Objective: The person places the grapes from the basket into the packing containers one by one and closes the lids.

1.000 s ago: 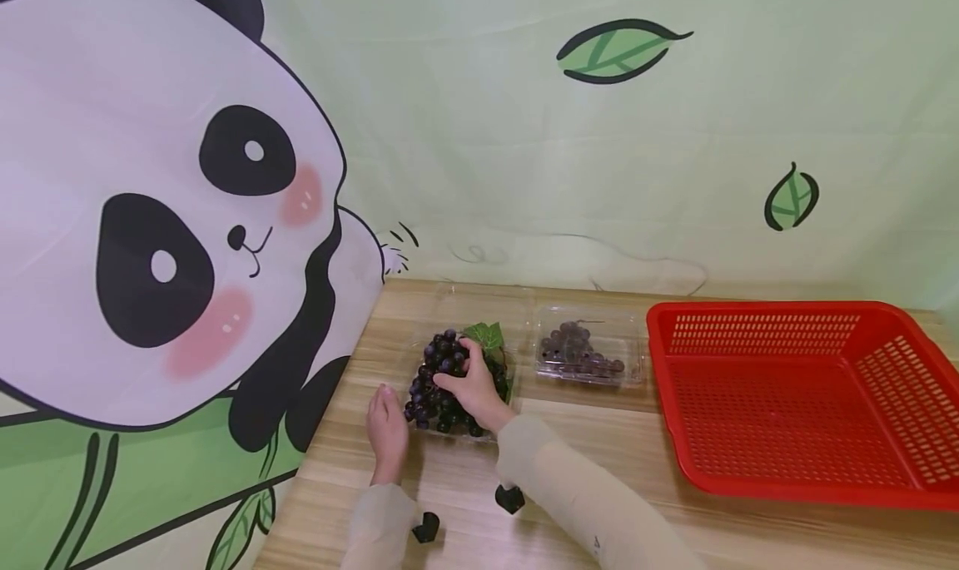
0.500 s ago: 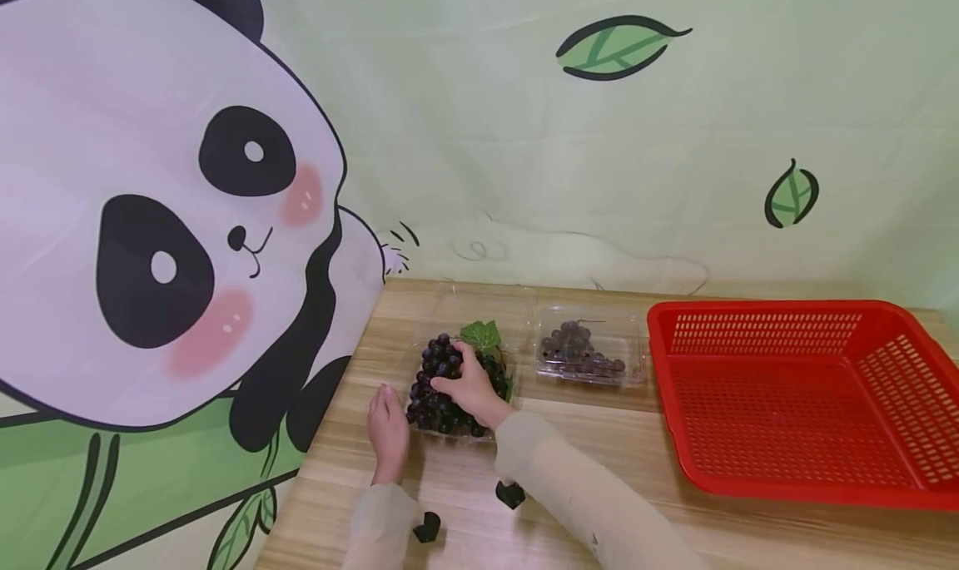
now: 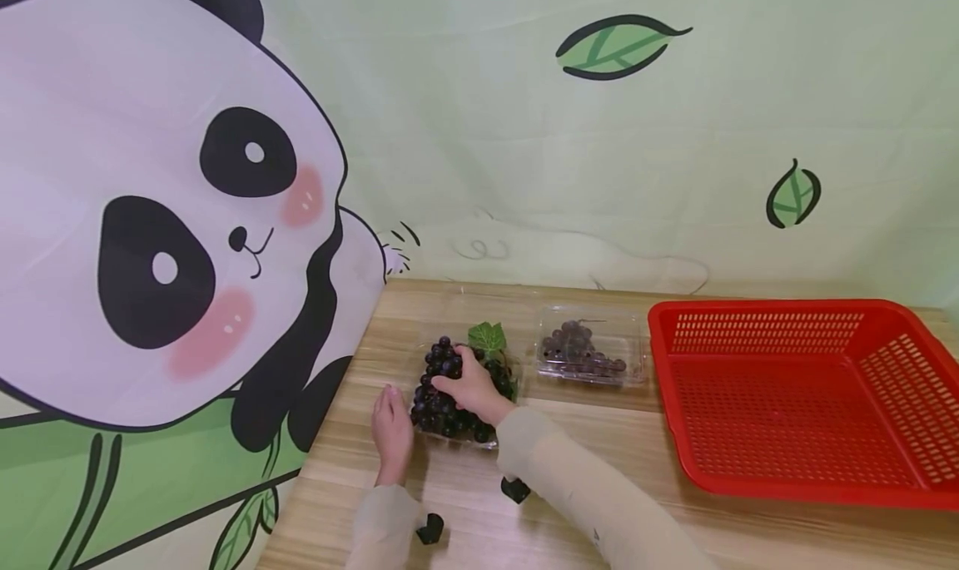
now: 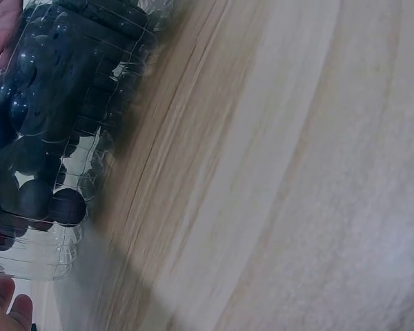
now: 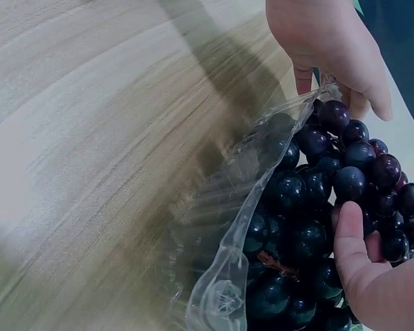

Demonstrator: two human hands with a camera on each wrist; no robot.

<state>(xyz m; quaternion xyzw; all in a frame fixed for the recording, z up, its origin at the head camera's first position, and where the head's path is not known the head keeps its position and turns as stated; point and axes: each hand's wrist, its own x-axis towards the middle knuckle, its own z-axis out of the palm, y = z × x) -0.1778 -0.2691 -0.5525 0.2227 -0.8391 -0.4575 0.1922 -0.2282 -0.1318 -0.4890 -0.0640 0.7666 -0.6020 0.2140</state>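
Observation:
A bunch of dark purple grapes (image 3: 434,408) lies in a clear plastic clamshell box (image 3: 479,445), its lid folded back toward the wall. My right hand (image 3: 479,387) reaches over the box, thumb and fingers spread around part of the bunch and gripping it. In the right wrist view, the thumb presses into the grapes (image 5: 352,183). My left hand (image 3: 393,428) stands at the box's left side with its fingers fairly straight, right at the plastic edge. A green leaf (image 3: 487,337) sticks up behind the grapes.
To the right of the open box stands a closed clear box (image 3: 625,358) with a smaller bunch of reddish grapes (image 3: 573,345). A large red plastic basket (image 3: 674,412) occupies the table's right side. Behind the wooden table (image 3: 584,437) hangs a panda-printed cloth (image 3: 487,137).
The grape box has shifted slightly right and toward me, and my left hand has moved a little right with it. My right hand keeps its grip on the bunch.

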